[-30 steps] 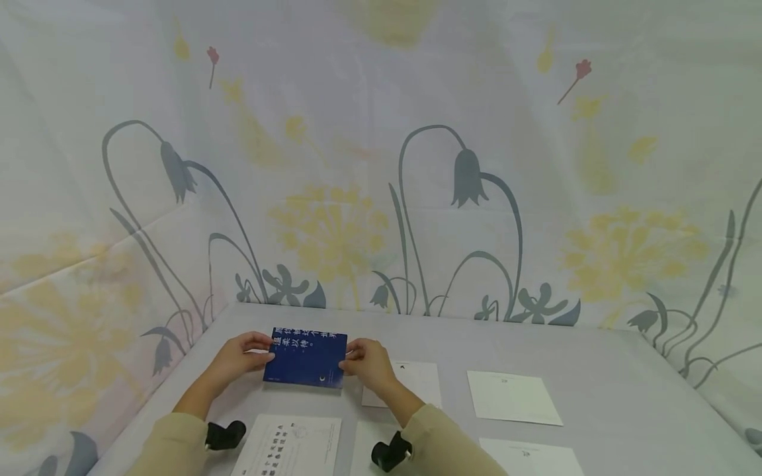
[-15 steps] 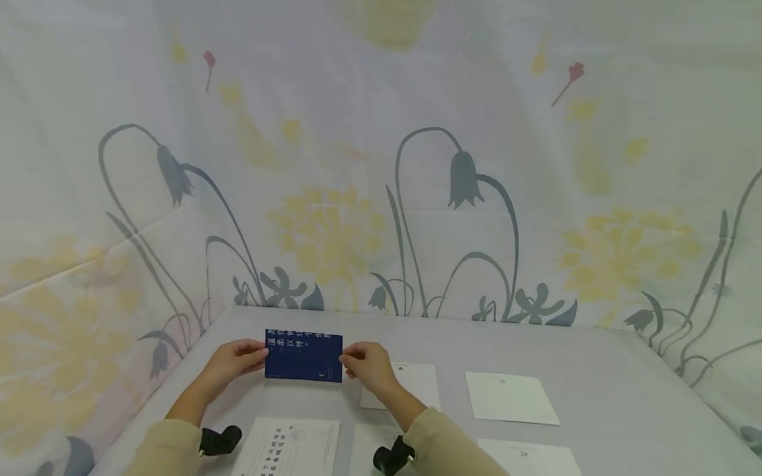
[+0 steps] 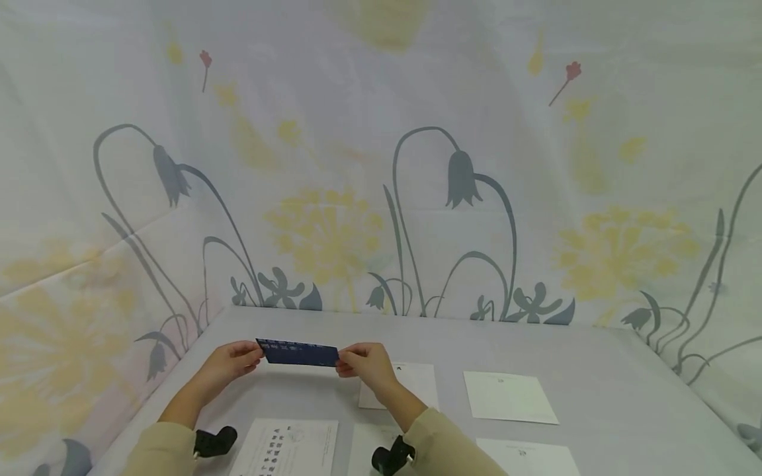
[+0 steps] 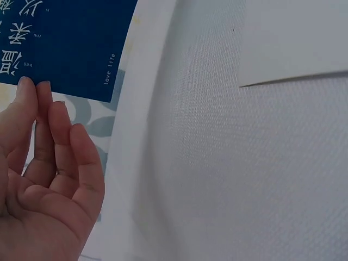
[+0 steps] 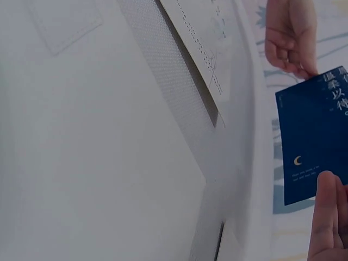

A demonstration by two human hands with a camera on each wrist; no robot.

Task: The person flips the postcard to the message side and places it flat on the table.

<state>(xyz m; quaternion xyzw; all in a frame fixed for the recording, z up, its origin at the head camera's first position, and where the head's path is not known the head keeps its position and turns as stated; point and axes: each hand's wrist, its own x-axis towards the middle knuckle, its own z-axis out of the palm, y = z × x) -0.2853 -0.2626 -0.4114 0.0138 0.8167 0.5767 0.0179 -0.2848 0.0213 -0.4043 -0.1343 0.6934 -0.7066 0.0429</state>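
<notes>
A dark blue postcard (image 3: 302, 355) with white characters hangs above the table, tilted so that the head view sees it steeply foreshortened. My left hand (image 3: 221, 369) pinches its left end between thumb and fingertips. At the opposite end, my right hand (image 3: 370, 365) pinches it too. The left wrist view shows the lettered end of the postcard (image 4: 81, 49), with my left thumb lying over its edge. A small yellow moon on the postcard (image 5: 307, 130) shows in the right wrist view, near my right fingertips.
Several pale cards lie on the light table (image 3: 428, 340): a printed card (image 3: 292, 449) at front left, a card (image 3: 417, 383) partly behind my right forearm, a blank-looking card (image 3: 510, 396) and another card (image 3: 526, 457) at right. A flowered cloth (image 3: 369, 165) rises behind the table.
The postcard has tipped from facing the head camera to a narrow, foreshortened strip. Both hands have shifted slightly left with it, keeping their pinch. The cards on the table stay put.
</notes>
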